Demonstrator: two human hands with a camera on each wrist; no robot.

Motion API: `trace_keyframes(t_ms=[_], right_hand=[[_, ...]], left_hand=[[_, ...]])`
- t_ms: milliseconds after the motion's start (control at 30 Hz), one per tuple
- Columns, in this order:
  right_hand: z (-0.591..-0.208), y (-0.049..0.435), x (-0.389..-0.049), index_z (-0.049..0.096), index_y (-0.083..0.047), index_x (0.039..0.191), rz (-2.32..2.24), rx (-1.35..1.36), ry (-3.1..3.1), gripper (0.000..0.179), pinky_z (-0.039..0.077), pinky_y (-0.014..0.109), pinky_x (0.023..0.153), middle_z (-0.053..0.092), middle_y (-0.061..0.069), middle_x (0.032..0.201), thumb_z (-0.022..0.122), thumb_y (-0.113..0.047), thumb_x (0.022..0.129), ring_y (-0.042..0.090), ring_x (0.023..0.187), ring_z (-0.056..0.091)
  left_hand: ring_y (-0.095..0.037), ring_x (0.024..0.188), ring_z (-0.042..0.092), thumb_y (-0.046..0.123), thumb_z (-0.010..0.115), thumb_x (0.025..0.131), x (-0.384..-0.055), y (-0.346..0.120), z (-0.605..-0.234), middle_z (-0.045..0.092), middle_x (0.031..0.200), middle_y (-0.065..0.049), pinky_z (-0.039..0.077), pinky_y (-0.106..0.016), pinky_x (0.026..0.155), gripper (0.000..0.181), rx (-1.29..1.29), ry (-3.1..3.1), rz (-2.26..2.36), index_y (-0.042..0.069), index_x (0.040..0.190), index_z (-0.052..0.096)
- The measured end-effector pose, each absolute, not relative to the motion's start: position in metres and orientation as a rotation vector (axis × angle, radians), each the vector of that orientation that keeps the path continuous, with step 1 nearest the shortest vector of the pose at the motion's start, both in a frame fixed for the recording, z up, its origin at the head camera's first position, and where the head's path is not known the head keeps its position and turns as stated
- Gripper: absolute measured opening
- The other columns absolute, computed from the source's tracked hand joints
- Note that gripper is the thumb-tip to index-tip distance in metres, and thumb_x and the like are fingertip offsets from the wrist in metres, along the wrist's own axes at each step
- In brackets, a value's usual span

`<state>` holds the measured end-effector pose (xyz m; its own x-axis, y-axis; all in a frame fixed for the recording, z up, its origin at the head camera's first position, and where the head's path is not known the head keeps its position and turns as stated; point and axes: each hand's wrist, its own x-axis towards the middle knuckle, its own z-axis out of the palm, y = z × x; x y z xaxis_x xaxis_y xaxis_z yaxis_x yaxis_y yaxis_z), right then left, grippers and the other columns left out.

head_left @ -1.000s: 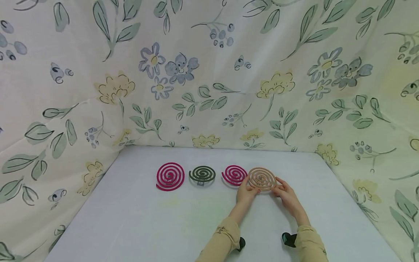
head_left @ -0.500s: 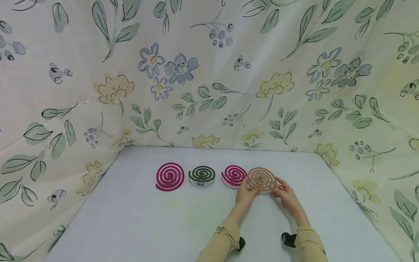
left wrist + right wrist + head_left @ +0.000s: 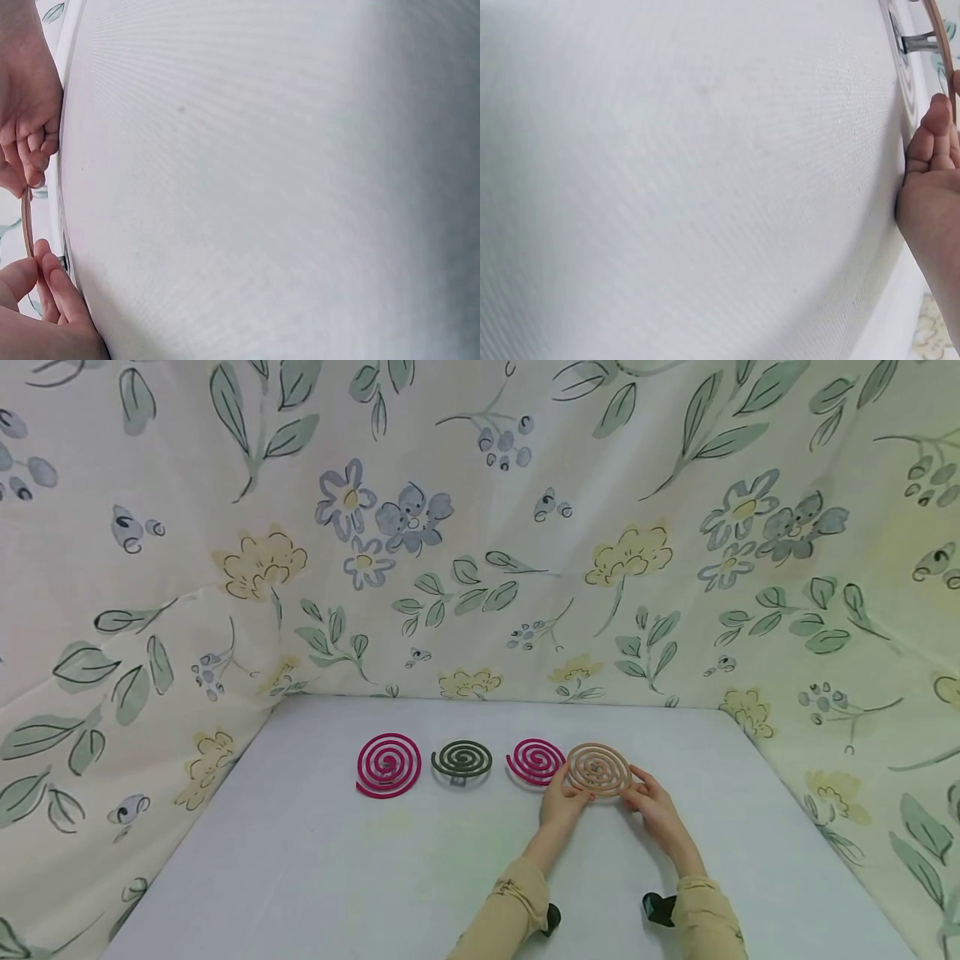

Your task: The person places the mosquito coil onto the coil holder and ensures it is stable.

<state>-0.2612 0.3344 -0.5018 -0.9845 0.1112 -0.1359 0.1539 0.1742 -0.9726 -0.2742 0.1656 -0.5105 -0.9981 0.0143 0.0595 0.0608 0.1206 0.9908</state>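
A tan mosquito coil [image 3: 597, 768] is at the right end of a row of coils. My left hand [image 3: 562, 806] pinches its near left edge, and my right hand [image 3: 662, 818] pinches its right edge. Seen edge-on in the left wrist view, the thin coil [image 3: 27, 221] spans the gap between both hands, thumbs and fingers at its rim. Below the coil in the right wrist view stands a small metal stand [image 3: 921, 43]. Beside my left fingers lies a pink coil [image 3: 534, 760], its right edge partly covered by them.
Further left come a dark green coil [image 3: 462, 758] raised on a small metal stand [image 3: 458, 782] and another pink coil [image 3: 389, 766]. All are on a white table [image 3: 322, 868], with a floral cloth [image 3: 480, 527] hanging behind and at the sides.
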Motion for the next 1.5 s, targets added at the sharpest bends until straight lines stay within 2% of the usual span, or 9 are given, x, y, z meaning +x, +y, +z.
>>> trace_keyframes(t_ms=[800, 1500], right_hand=[[-0.505, 0.3345, -0.2607, 0.021, 0.004, 0.147, -1.989, 0.217, 2.411, 0.064, 0.039, 0.018, 0.068, 0.048, -0.015, 0.072, 0.053, -0.005, 0.093, 0.0, 0.069, 0.045], [-0.5025, 0.3346, -0.26, 0.022, 0.001, 0.148, -1.981, 0.228, 2.412, 0.064, 0.039, 0.018, 0.068, 0.048, -0.015, 0.073, 0.053, -0.007, 0.092, 0.001, 0.069, 0.046]], left_hand=[[-0.018, 0.068, 0.069, 0.0, 0.07, 0.078, -0.2741, 0.165, -0.5114, 0.071, 0.071, -0.013, 0.043, -0.017, 0.064, 0.059, -0.078, -2.356, -2.029, 0.001, 0.134, 0.049], [-0.016, 0.067, 0.068, 0.0, 0.069, 0.078, -0.2739, 0.1653, -0.5102, 0.071, 0.072, -0.012, 0.043, -0.016, 0.064, 0.06, -0.062, -2.359, -2.056, 0.001, 0.134, 0.049]])
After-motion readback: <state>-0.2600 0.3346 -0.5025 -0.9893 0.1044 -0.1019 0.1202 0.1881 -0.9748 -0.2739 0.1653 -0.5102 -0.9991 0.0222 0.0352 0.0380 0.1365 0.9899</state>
